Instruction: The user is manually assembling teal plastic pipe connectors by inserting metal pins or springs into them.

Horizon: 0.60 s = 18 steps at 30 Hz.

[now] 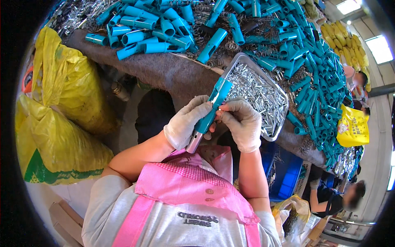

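Observation:
My left hand (187, 123), in a pale glove, is wrapped round a teal tube (221, 89) with a slot in its side. The tube slants up and away from me, and a bare metal sleeve (194, 143) sticks out of its near end. My right hand (242, 125), also gloved, is closed in a pinch against the tube's right side. Something small and pale shows at its fingertips, too small to name. Just beyond the right hand lies a clear plastic tray (286, 101) filled with short silvery metal pins (256, 95).
Teal tubes (312, 99) lie heaped across the cloth-covered table (135, 68), with coil springs (269, 36) among them. Yellow sacks (74, 82) stand at the left. At the right are a blue crate (291, 177), a yellow bag (354, 126) and a co-worker (327, 199).

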Available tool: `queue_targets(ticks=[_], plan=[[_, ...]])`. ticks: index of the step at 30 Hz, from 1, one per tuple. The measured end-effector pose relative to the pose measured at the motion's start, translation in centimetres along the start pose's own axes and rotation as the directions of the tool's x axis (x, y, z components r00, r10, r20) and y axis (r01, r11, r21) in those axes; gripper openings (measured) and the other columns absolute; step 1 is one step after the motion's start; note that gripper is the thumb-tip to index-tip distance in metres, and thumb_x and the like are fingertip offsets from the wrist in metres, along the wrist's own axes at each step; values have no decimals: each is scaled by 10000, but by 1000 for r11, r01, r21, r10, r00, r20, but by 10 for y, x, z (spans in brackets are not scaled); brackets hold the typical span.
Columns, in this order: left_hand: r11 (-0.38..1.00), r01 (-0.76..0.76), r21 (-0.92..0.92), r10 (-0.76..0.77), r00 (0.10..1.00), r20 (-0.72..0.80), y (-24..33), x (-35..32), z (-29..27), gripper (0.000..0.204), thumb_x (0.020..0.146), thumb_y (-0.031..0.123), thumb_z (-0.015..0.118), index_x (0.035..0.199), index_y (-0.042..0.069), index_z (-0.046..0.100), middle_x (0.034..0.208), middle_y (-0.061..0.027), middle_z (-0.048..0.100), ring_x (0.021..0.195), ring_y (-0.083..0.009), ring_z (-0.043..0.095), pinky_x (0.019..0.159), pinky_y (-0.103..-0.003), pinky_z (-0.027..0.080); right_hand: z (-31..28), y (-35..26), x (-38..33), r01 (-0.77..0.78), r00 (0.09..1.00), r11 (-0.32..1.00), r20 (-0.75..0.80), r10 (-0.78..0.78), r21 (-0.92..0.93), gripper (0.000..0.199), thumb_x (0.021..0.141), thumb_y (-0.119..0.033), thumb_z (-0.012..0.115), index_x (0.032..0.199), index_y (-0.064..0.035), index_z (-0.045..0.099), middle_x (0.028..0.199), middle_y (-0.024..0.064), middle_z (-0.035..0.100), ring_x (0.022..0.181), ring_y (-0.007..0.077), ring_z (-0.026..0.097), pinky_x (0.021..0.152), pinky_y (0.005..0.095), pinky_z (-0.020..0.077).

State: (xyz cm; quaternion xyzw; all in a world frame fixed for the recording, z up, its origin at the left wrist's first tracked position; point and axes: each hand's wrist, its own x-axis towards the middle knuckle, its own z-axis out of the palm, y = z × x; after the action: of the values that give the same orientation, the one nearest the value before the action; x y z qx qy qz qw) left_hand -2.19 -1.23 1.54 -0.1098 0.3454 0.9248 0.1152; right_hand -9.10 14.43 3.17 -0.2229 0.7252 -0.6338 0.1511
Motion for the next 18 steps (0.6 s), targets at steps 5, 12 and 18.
queue_targets(ticks=[5, 12, 18], plan=[[994, -81, 78, 80, 997, 7, -2, -2, -3, 311, 949, 290, 516, 1157, 65, 469, 937, -39, 576, 759, -117, 580, 610, -262, 501, 5, 0, -6, 47, 995, 999, -88, -47, -4, 141, 762, 83, 678, 875, 12, 633, 876, 81, 649, 781, 131, 630, 712, 254, 513], [974, -92, 208, 89, 996, 26, -5, -5, -4, 325, 942, 282, 526, 1173, 62, 466, 938, -41, 578, 763, -125, 573, 612, -261, 482, 8, -2, -12, -76, 991, 974, -91, 97, 212, 111, 784, 47, 686, 852, 14, 606, 870, 98, 654, 741, 137, 630, 667, 265, 521], [965, -113, 236, 107, 994, 38, -7, -5, -3, 305, 950, 290, 526, 1130, 46, 488, 889, -40, 589, 754, -109, 575, 610, -244, 487, 16, 13, -16, -136, 979, 881, -74, 190, 453, 110, 803, -48, 707, 829, -37, 601, 769, 56, 632, 583, 93, 554, 534, 213, 456]])
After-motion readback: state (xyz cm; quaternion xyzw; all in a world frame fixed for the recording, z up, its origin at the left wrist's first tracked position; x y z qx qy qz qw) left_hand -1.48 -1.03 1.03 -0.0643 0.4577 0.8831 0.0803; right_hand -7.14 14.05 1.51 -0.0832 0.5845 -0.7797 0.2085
